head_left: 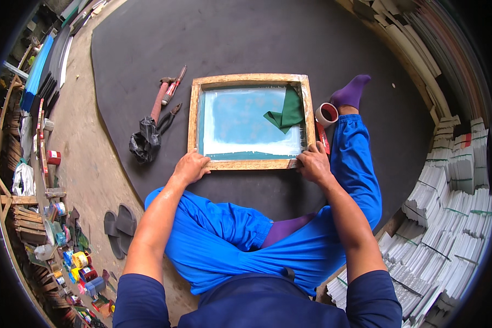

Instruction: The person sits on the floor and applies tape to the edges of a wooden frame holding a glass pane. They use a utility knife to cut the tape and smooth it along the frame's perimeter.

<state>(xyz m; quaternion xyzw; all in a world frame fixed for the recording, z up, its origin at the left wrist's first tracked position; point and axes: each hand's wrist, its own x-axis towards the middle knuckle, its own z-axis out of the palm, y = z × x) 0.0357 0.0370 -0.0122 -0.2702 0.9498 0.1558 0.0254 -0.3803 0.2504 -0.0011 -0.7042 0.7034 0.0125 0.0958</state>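
Note:
In front of my crossed legs a wooden screen-printing frame (250, 80) lies on the dark mat. Its stretched mesh (238, 117) is teal with a whitish border. A folded piece of dark green cloth (287, 113) rests across the frame's upper right corner. My left hand (190, 167) grips the near left corner, fingers wrapped over the wood. At the near right corner my right hand (315, 163) holds the frame the same way. A roll of tape (327, 113) stands beside the frame's right side, with a red tool (322, 138) partly hidden under it.
Left of the frame lie a hammer (158, 101), a screwdriver (174, 86), pliers (169, 118) and a crumpled black plastic bag (145, 141). Slippers (119, 229) sit off the mat (246, 38). Bundled white stacks (448, 218) line the right; cans and wood pieces (30, 224) line the left.

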